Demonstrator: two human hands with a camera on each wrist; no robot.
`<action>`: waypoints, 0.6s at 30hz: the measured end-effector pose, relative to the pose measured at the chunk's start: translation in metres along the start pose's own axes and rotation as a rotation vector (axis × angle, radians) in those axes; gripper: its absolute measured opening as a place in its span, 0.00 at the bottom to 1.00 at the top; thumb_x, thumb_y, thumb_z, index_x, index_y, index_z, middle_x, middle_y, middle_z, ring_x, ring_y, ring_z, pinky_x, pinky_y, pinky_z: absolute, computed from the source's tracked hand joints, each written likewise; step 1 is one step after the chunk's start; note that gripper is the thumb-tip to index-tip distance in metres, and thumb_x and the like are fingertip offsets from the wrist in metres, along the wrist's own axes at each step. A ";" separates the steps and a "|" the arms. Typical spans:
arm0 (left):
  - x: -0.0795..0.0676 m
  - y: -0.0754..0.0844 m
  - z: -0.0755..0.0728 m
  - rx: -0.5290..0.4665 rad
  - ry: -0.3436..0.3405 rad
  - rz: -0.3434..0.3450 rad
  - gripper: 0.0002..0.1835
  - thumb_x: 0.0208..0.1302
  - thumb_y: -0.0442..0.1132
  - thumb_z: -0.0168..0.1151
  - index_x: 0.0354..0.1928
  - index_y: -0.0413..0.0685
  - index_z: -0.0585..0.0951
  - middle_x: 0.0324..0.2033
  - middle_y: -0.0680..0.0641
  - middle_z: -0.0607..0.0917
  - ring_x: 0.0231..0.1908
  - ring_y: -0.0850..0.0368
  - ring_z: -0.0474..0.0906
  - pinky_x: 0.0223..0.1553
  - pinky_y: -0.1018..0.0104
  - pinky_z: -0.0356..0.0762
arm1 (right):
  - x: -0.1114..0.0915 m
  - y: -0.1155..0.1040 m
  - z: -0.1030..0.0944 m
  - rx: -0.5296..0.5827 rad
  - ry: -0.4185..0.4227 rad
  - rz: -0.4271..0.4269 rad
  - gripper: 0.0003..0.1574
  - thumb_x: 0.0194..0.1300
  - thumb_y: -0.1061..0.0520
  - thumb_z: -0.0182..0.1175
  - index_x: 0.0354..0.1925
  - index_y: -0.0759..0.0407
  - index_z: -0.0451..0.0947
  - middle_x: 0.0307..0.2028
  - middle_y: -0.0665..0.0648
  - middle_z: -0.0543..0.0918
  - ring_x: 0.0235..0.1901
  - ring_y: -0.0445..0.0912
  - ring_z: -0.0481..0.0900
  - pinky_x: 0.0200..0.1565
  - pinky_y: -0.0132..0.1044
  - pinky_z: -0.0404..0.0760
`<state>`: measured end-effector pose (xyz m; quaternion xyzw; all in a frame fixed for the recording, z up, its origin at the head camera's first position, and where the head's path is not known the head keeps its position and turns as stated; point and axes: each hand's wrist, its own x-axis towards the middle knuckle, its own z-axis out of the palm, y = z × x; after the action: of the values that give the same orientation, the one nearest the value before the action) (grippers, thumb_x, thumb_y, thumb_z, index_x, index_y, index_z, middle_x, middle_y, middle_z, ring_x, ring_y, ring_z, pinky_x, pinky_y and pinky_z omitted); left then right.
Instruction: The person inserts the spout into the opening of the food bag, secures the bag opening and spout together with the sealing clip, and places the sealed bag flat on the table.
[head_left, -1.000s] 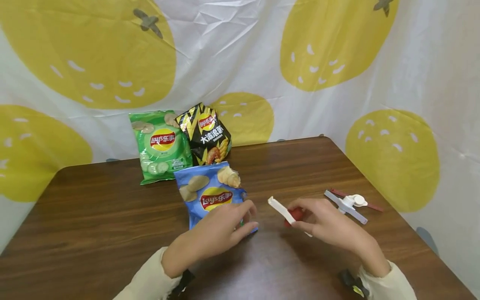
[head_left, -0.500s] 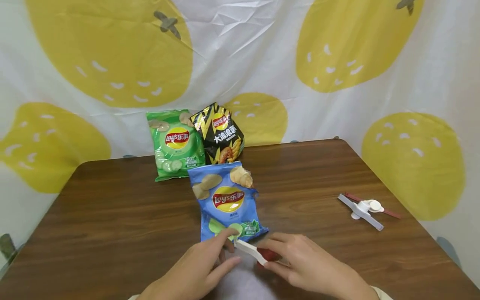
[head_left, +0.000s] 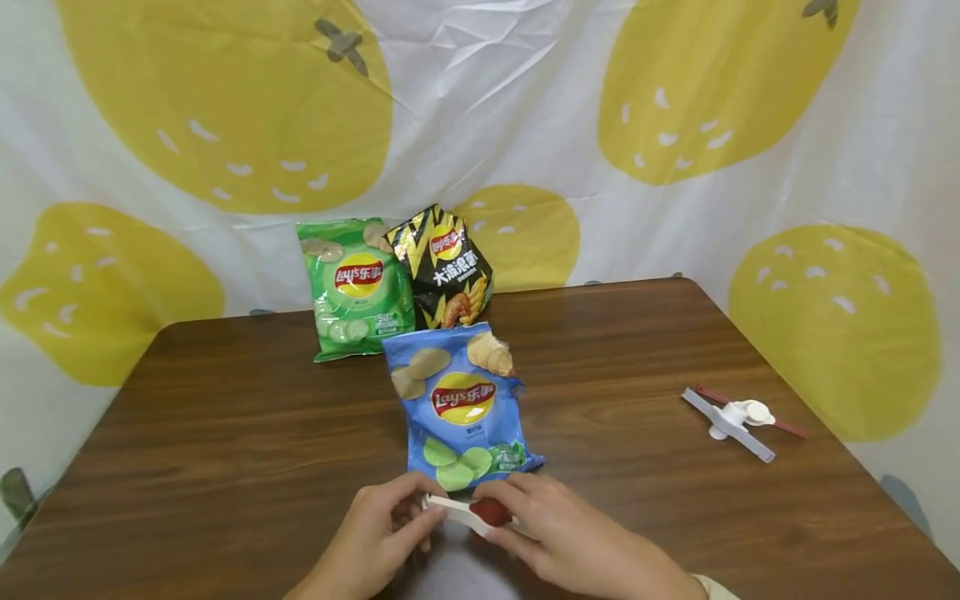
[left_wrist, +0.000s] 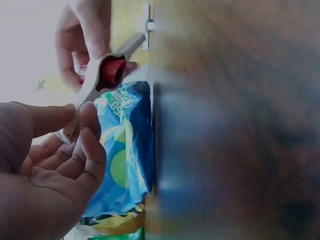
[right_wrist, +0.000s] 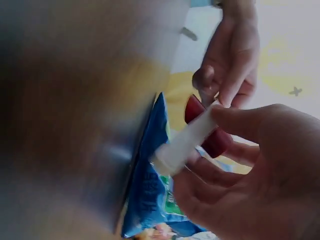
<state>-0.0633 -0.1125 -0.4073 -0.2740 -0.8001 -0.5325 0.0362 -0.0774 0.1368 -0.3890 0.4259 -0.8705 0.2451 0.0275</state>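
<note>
A white bag clip (head_left: 459,512) with a dark red spout-like middle (head_left: 492,511) is held between both hands, near the front of the table. My left hand (head_left: 378,529) pinches its left end between thumb and fingers, as the left wrist view shows closely. My right hand (head_left: 558,529) grips the clip by its middle and other end, fingers around the red part (right_wrist: 217,142). Just beyond the hands, a blue Lay's chip bag (head_left: 461,408) lies face up. Its top right corner looks torn, with a ragged edge there.
Behind the blue bag, a green chip bag (head_left: 358,292) and a black and yellow chip bag (head_left: 450,271) lean near the curtain (head_left: 525,100). To the right lie a white clip piece (head_left: 729,425) and a thin red strip (head_left: 789,428), close to the table's right edge.
The right hand has brought the clip left and nearer to the body. The left hand has come off the blue bag's area and now pinches the clip's free end. The view has shifted.
</note>
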 end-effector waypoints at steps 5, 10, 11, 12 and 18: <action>0.003 0.000 -0.001 0.056 0.030 -0.032 0.01 0.67 0.38 0.65 0.38 0.51 0.82 0.18 0.56 0.78 0.16 0.69 0.73 0.17 0.70 0.75 | 0.003 0.004 0.003 0.186 0.005 0.032 0.16 0.75 0.47 0.54 0.57 0.48 0.71 0.44 0.40 0.78 0.40 0.33 0.76 0.42 0.30 0.79; 0.008 0.000 0.000 0.150 0.101 -0.036 0.04 0.65 0.39 0.68 0.33 0.53 0.82 0.19 0.61 0.75 0.17 0.73 0.68 0.16 0.72 0.71 | 0.007 0.010 0.003 0.231 0.038 0.005 0.17 0.74 0.50 0.56 0.58 0.52 0.72 0.42 0.43 0.81 0.40 0.33 0.78 0.41 0.32 0.81; 0.008 0.000 0.000 0.162 0.113 -0.031 0.04 0.64 0.39 0.68 0.32 0.53 0.82 0.19 0.62 0.75 0.17 0.73 0.68 0.16 0.73 0.70 | 0.007 0.011 0.004 0.234 0.042 0.004 0.17 0.74 0.51 0.57 0.58 0.53 0.72 0.42 0.43 0.81 0.40 0.33 0.78 0.41 0.32 0.81; 0.008 0.000 0.001 0.172 0.122 -0.028 0.04 0.63 0.39 0.69 0.32 0.53 0.82 0.19 0.62 0.75 0.18 0.73 0.68 0.17 0.73 0.70 | 0.007 0.011 0.004 0.232 0.046 0.001 0.17 0.74 0.51 0.57 0.57 0.53 0.72 0.42 0.43 0.82 0.40 0.33 0.78 0.41 0.32 0.81; 0.004 0.001 0.005 0.176 0.113 -0.106 0.05 0.63 0.40 0.70 0.31 0.52 0.82 0.19 0.62 0.75 0.19 0.72 0.69 0.19 0.73 0.70 | 0.007 0.013 0.008 0.218 0.074 -0.014 0.17 0.71 0.53 0.61 0.56 0.54 0.74 0.41 0.45 0.83 0.40 0.33 0.80 0.40 0.31 0.82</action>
<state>-0.0646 -0.1065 -0.4069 -0.1965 -0.8537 -0.4761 0.0767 -0.0903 0.1350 -0.4001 0.4231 -0.8340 0.3539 0.0148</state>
